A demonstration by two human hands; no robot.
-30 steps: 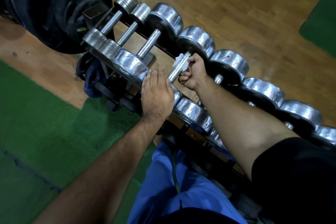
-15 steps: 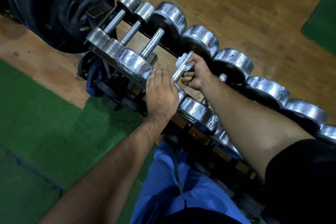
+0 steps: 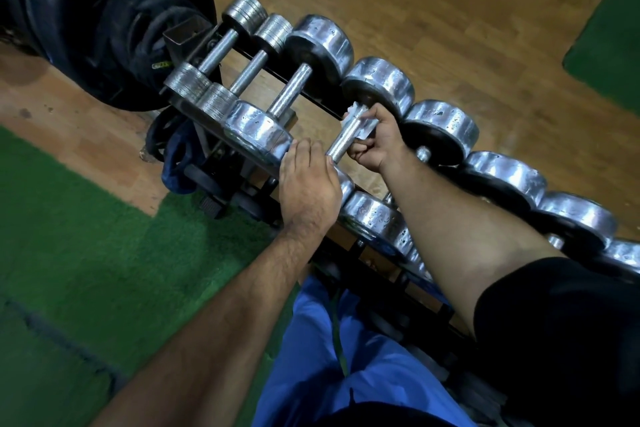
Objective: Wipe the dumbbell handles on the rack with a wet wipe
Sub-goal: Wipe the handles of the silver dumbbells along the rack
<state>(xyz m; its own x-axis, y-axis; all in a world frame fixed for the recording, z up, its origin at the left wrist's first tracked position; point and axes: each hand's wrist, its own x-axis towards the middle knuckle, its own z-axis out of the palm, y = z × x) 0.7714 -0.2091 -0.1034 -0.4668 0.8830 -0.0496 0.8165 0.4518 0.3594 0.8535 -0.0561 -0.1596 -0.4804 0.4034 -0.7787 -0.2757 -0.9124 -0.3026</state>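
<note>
Black weight plates (image 3: 114,28) are stacked at ten o'clock, beside the rack's (image 3: 207,45) end. Two small chrome dumbbells (image 3: 221,55) and a larger third one (image 3: 291,97) are seated on the rack towards eleven o'clock. At centre, the left hand (image 3: 308,184) is laid flat, fingers straight and relaxed, on the near head of the fourth dumbbell (image 3: 377,87), nothing being grasped. Just to its one o'clock, that dumbbell's knurled handle (image 3: 346,137) is gripped by the right hand (image 3: 377,142), fingers curled round it with the white wet wipe (image 3: 355,114) pressed against the far end of the bar. Further chrome dumbbells (image 3: 505,180) are ranged towards three o'clock. Blue trousers (image 3: 346,367) are seen at six o'clock, green matting (image 3: 69,253) at eight.
</note>
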